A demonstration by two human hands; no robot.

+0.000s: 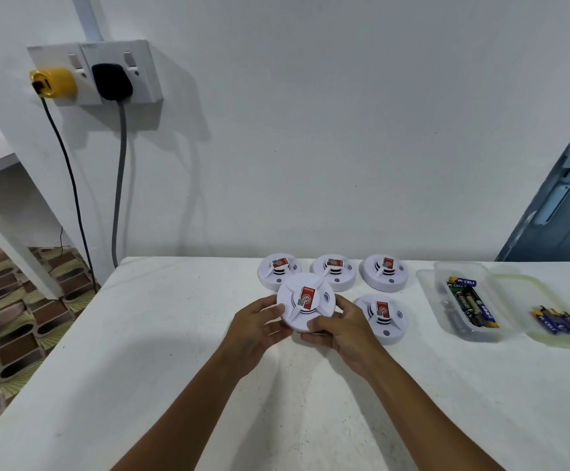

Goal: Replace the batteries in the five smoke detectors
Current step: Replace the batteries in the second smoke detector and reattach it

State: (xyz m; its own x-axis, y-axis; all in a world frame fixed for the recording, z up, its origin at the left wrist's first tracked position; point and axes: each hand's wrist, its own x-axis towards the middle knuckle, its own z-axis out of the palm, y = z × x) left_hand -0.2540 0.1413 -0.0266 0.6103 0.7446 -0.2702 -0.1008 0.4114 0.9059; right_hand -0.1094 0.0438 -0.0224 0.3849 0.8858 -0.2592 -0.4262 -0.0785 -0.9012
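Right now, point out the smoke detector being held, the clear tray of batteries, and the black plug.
held smoke detector (305, 302), head view, on its red label.
clear tray (428, 287), head view, on its bare left rim.
black plug (111, 81), head view, on its body.

A white table (181, 351) fills the lower part of the frame, its far edge against the wall. In the upper middle of its surface three white smoke detectors lie in a row: the left detector (274, 270), the middle detector (333, 271) and the right detector (385, 272). A fourth detector (382, 317) lies just below the right one. At the right of the frame sits a clear plastic tray (430, 294) holding batteries (470, 305). Beside it lies a clear lid (528, 290) with more batteries (558, 321) on it.
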